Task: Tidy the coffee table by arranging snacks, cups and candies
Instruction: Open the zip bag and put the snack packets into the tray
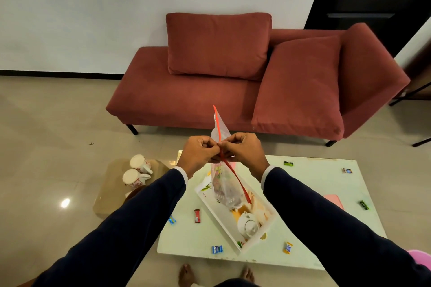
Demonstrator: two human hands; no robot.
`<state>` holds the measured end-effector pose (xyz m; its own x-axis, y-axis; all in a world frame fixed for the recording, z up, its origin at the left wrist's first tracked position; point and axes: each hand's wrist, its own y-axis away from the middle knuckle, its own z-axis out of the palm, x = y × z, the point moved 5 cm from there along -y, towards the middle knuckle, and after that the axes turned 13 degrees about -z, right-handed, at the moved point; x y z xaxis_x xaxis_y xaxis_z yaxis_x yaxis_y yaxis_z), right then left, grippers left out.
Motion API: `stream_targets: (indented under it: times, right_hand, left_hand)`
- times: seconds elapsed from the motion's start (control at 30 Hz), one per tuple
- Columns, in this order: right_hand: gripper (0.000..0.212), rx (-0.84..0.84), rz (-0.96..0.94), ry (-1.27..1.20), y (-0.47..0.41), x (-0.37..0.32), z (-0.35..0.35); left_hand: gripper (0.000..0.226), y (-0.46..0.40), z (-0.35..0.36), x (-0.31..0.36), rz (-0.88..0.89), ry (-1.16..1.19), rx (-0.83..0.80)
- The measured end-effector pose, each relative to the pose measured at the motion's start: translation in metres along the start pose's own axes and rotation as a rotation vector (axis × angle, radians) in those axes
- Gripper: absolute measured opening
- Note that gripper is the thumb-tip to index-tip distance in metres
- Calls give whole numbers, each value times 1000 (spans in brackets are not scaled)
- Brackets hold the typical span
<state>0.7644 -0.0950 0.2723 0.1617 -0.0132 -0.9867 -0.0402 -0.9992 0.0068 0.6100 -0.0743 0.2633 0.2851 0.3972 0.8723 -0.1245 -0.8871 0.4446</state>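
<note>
Above the white coffee table hangs a clear zip bag with a red seal strip and snacks inside. My left hand and my right hand both pinch that strip, fingertips meeting at its middle. Below the bag lies a white printed tray showing a teapot picture. Wrapped candies are scattered over the table: a red one, blue ones, a yellow one and green ones. Two white patterned cups stand on a low glass side shelf at the left.
A red sofa with two cushions stands behind the table against the wall. A pink pad lies on the table's right side and a pink object shows at the lower right edge. My bare feet are at the table's front edge.
</note>
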Motion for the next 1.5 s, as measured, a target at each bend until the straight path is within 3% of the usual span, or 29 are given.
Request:
stream_targets:
  times: [0.3, 0.53, 0.67, 0.8, 0.93, 1.0, 1.13, 1.23, 1.3, 1.37, 1.43, 1.47, 1.5]
  right_hand:
    - [4, -48, 22, -90, 3, 0, 3]
    - [8, -13, 34, 133, 1, -1, 9]
    - [13, -25, 123, -35, -7, 6, 10]
    - [17, 64, 150, -104, -17, 19, -12]
    - [12, 139, 24, 224, -23, 23, -55]
    - [14, 93, -33, 331, -26, 23, -69]
    - [14, -14, -210, 589, -29, 14, -68]
    - [28, -138, -233, 767, -29, 17, -57]
    - [29, -263, -203, 976, -22, 20, -48]
    - [32, -212, -428, 1277, -10, 7, -36]
    - [25, -185, -765, 1154, 5, -14, -10]
    - [22, -303, -780, 935, 11, -21, 5]
    - [29, -452, -651, 706, 14, -24, 20]
  left_hand:
    - [12, 0, -7, -7, -50, 73, -35]
    - [9, 0, -4, -13, -44, 37, -49]
    - [16, -7, -14, -23, -155, 193, -102]
    - [23, -12, -44, -32, -215, 362, 126]
    - [7, -12, -79, -43, -274, 457, 325]
    - [13, -12, -84, -46, -282, 431, 370]
    - [24, -7, -75, -37, -176, 307, 400]
    - [30, -3, -59, -26, -84, 264, 238]
    - [21, 1, -50, -15, 24, 202, 157]
    - [14, 6, -45, -1, 181, 43, 192]
    - [22, 8, -41, 9, 294, -44, 253]
    - [27, 10, -41, 13, 322, -54, 288]
    - [31, 13, -41, 17, 346, -54, 325]
